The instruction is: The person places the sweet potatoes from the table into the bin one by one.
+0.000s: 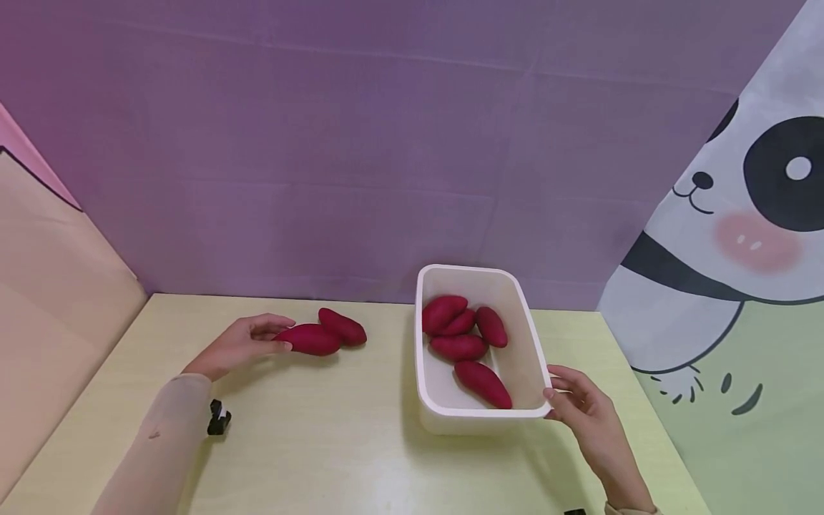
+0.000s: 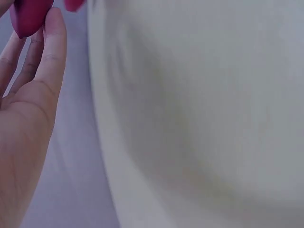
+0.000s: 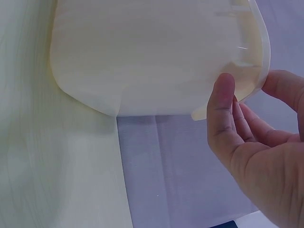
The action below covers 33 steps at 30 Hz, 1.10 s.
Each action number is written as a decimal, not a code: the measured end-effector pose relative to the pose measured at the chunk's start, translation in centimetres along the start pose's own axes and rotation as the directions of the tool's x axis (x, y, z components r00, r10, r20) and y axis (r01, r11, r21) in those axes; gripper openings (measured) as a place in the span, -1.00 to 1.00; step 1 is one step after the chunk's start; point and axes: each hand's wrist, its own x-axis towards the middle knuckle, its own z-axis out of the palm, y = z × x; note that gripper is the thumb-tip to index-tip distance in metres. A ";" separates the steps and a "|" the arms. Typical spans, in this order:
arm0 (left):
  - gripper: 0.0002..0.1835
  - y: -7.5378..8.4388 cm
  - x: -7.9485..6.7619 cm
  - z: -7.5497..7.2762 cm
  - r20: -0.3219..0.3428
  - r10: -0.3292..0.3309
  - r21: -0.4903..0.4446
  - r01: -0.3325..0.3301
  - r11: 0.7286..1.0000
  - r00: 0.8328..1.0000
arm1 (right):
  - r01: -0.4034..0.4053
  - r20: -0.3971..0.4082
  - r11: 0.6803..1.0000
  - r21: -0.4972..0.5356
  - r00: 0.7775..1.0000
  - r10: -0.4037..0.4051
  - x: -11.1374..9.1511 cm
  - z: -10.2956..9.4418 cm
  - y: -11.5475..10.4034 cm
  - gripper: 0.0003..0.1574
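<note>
In the head view my left hand (image 1: 241,345) pinches the left end of a dark red sweet potato (image 1: 313,340). A second sweet potato (image 1: 343,327) lies right behind it on the table, overlapped by the first in this view. The left wrist view shows the fingertips against the tapered end of the held sweet potato (image 2: 31,16). My right hand (image 1: 586,411) grips the near right corner of a white plastic bin (image 1: 425,400), thumb and fingers around its rim. Several red sweet potatoes (image 1: 458,348) lie inside the bin, mostly toward its far left.
The pale wooden table (image 1: 309,443) ends at a purple cloth backdrop (image 1: 360,157). A cloth with a panda print (image 1: 727,250) hangs at the right, a beige one (image 1: 58,307) at the left. A small black clip-like piece (image 1: 219,418) sits by the left forearm.
</note>
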 end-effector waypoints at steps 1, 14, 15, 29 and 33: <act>-0.36 0.4 0.0 0.1 -0.010 0.009 0.015 -0.009 1.000 1.000 | -0.003 -0.002 1.000 0.000 1.000 0.003 0.0 0.0 0.0 -0.53; -0.41 6.5 0.2 1.7 -0.093 0.073 0.033 -0.070 0.997 0.993 | -0.018 -0.016 1.000 -0.011 1.000 0.018 -0.1 0.2 0.0 -0.53; -0.42 7.1 0.2 1.8 -0.094 0.075 0.025 -0.073 0.997 0.993 | -0.021 -0.017 1.000 -0.012 1.000 0.021 -0.1 0.2 -0.1 -0.53; -0.47 14.5 1.3 5.6 -0.200 0.111 0.053 -0.102 0.993 0.974 | -0.021 -0.014 1.000 -0.010 1.000 0.021 -0.2 0.3 0.0 -0.52; -0.51 17.0 1.9 7.3 -0.272 0.159 0.128 -0.128 0.983 0.949 | -0.017 -0.017 1.000 -0.017 1.000 0.017 -0.2 0.3 0.0 -0.53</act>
